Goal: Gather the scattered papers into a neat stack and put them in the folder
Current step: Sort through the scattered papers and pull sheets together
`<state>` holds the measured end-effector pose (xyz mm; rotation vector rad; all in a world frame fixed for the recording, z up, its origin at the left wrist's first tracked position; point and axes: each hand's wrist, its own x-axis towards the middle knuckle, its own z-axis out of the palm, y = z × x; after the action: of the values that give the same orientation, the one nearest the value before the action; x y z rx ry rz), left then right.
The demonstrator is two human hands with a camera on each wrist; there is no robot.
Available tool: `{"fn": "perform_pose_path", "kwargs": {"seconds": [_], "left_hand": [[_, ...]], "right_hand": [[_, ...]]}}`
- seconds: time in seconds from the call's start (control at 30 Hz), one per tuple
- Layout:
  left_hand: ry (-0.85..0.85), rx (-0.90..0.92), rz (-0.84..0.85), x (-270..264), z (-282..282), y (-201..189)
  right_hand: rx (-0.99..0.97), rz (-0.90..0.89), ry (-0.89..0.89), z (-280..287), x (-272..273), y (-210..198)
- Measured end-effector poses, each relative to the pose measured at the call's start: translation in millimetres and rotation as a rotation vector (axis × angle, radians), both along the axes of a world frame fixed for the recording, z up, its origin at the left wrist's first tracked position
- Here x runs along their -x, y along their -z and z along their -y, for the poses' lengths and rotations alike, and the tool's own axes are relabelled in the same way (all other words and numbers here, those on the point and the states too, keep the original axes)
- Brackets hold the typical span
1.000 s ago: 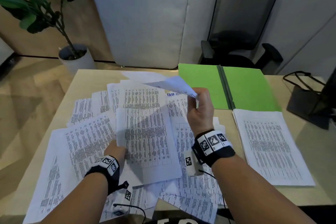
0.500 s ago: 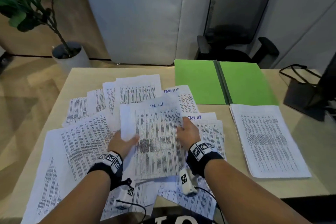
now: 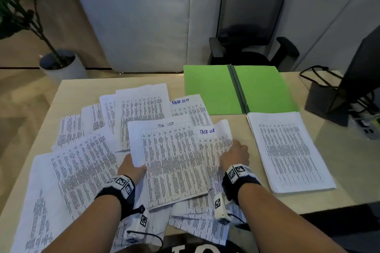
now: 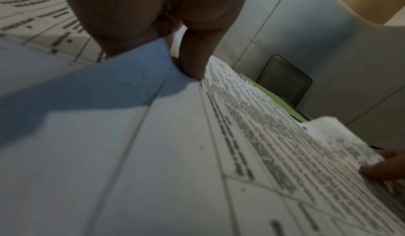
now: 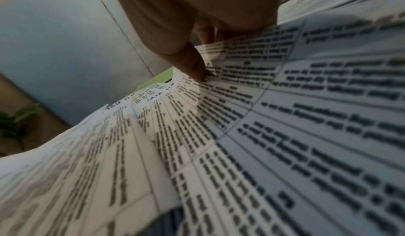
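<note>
Change: since half a second ago the right hand (image 3: 234, 153) has slid from the middle of the top sheet out to the right edge of the pile, where it now lifts a second sheet; the left hand (image 3: 131, 167) keeps its place at the top sheet's left edge.
Left hand: grasps the left edge of the top sheet (image 3: 172, 160), thumb lying on the printed face and the fingers hidden beneath the paper; in the left wrist view the thumb (image 4: 194, 61) presses onto the page.
Right hand: pinches the right edge of the second sheet (image 3: 216, 141), which curls up at that side; in the right wrist view the thumb (image 5: 188, 61) bears on the print with fingers behind the paper.
Top sheet: a printed table headed "TASK LIST", lying on the middle of the pile between the two hands, tilted a little.
Loose papers (image 3: 82, 162): spread overlapping across the left and middle of the worktop (image 3: 337, 162), some hanging over the near edge.
Neat stack (image 3: 287, 152): squared-up sheets on the right side of the worktop, just near of the folder, apart from the right hand.
Folder (image 3: 207, 88): green, lying open and flat at the far side of the worktop, holding no paper.
Surroundings: an office chair (image 3: 253, 18) stands beyond the folder, a potted plant (image 3: 61, 63) on the floor at far left.
</note>
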<state>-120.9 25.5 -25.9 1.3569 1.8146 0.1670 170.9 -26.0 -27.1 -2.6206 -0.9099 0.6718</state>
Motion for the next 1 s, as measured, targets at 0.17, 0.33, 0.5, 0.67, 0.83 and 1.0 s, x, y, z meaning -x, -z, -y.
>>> {"fn": "perform_pose_path", "kwargs": {"seconds": [0.17, 0.33, 0.5, 0.67, 0.83, 1.0], "left_hand": [[-0.031, 0.001, -0.010, -3.9, 2.4, -5.7], [-0.047, 0.001, -0.010, -4.0, 4.2, -6.0], [-0.045, 0.002, -0.006, -3.2, 4.4, -5.7], [-0.026, -0.014, -0.004, -4.1, 4.9, -7.3], [-0.022, -0.015, 0.009, -1.8, 4.3, -3.6], [-0.052, 0.009, 0.013, -1.2, 4.1, -4.6]], "right_hand": [[-0.171, 0.121, -0.323, 2.2, 7.6, 2.5], [-0.067, 0.063, -0.266, 4.4, 8.2, -1.7], [-0.079, -0.010, -0.237, 5.1, 3.3, -2.3], [-0.151, -0.064, -0.139, -0.1, -6.6, -17.8], [-0.382, 0.106, -0.037, -10.8, -21.7, -39.4], [-0.082, -0.155, -0.033, -0.1, -27.0, -37.7]]}}
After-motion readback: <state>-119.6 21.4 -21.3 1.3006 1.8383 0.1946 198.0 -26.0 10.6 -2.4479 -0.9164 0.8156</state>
